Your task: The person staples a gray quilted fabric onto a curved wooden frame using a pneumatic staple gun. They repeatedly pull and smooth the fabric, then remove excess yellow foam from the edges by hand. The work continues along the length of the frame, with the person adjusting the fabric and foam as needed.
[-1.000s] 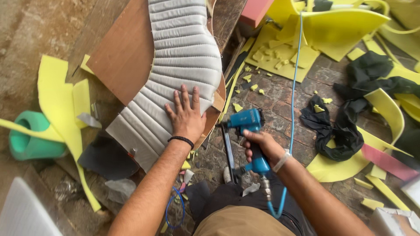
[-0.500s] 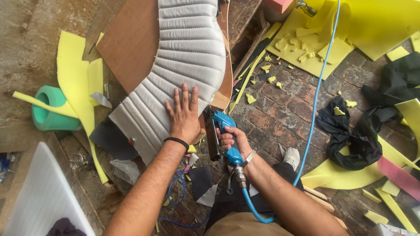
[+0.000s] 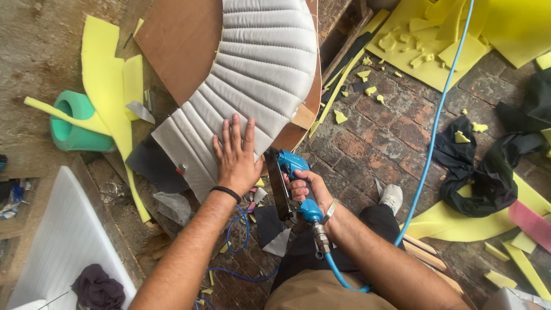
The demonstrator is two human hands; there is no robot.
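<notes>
Worn red brick floor (image 3: 396, 138) fills the middle and right of the frame, littered with yellow foam scraps (image 3: 425, 51) at the upper right and black cloth (image 3: 488, 178) at the right edge. At upper centre we see a curved brown wooden panel (image 3: 178, 46) with a grey quilted, ribbed cover (image 3: 258, 74) laid over it, sweeping down toward the middle of the frame.

Our left hand (image 3: 235, 158) lies flat on the lower end of that quilted cover, fingers spread wide, pressing the fabric down; a black band circles the wrist. Just to its right, our right hand (image 3: 304, 192) is wrapped tight around the grip of a blue pneumatic staple gun (image 3: 290, 181), whose nose sits at the lower edge of the panel, close beside the left hand. A blue air hose (image 3: 436, 120) runs from the base of the gun, down to the bottom of the frame and up to the upper right.

At the left sits a green foam roll (image 3: 74, 123) with yellow foam strips (image 3: 106, 92) across it, and a white ribbed panel (image 3: 63, 241) fills the lower left corner.
</notes>
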